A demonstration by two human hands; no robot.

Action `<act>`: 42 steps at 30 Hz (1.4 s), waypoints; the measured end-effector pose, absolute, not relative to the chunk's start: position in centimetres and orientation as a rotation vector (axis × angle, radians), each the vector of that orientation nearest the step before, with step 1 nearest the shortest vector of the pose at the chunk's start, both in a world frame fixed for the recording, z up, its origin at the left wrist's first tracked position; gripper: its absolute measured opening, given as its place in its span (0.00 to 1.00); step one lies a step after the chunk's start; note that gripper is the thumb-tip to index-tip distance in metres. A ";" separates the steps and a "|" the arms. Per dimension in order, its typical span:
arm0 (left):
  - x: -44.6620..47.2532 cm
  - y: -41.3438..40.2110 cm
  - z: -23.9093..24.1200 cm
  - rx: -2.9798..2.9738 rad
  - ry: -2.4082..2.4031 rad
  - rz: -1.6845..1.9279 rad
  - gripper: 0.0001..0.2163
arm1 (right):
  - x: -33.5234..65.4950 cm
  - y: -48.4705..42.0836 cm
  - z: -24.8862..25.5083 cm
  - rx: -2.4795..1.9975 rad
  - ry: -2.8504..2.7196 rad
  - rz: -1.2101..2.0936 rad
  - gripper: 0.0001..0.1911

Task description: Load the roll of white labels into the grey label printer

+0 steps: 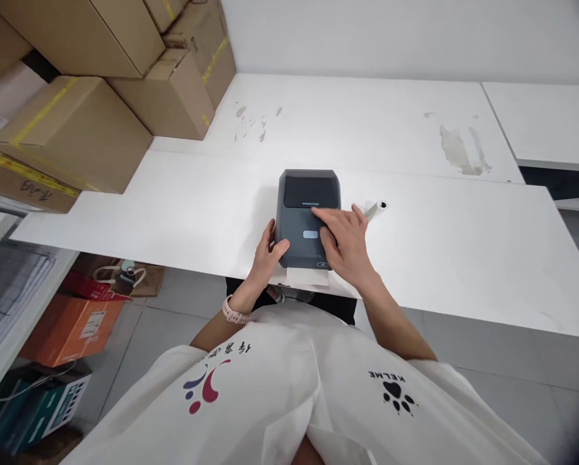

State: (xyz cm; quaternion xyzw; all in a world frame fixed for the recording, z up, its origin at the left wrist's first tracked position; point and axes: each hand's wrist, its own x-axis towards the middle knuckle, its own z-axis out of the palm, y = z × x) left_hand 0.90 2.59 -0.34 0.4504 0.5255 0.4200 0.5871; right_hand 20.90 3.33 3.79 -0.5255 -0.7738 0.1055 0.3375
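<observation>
Shirt: white cloth (289,368) fills the space below both hands, with a paw print on one side and a red-and-blue mark on the other.
Left hand: this hand (268,256) is clamped on the printer's near left side, thumb over the top edge, fingers along the flank; a pink wristband (235,312) circles the wrist.
Right hand: apart from the left, it (348,242) lies over the printer's right side, index finger stretched to the top face, other fingers loosely bent; whether that fingertip presses cannot be told.
Printer: dark grey and boxy (296,223), flat between the hands on the white surface (444,239).
Paper: a white strip (307,277) at the printer's near edge, between the wrists.
Roll: small and white (377,208), just beyond and right of the right hand.
Boxes: brown cardboard (71,123), stacked well beyond and left of the left hand.
</observation>
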 end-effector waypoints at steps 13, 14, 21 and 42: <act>1.5 3.1 -2.4 1.204 1.207 1.142 0.43 | 18.2 6.8 4.9 -1.293 -2.214 0.086 0.32; 1.4 3.0 -2.4 1.209 1.202 1.141 0.42 | 18.3 6.7 4.8 -1.304 -2.204 0.076 0.32; 0.0 -1.8 -1.7 1.113 1.460 1.016 0.28 | 19.4 5.5 3.8 -1.405 -1.973 0.173 0.27; -1.8 -2.1 -1.4 1.023 1.292 0.953 0.23 | 21.4 4.9 -0.2 -1.396 -1.707 0.651 0.47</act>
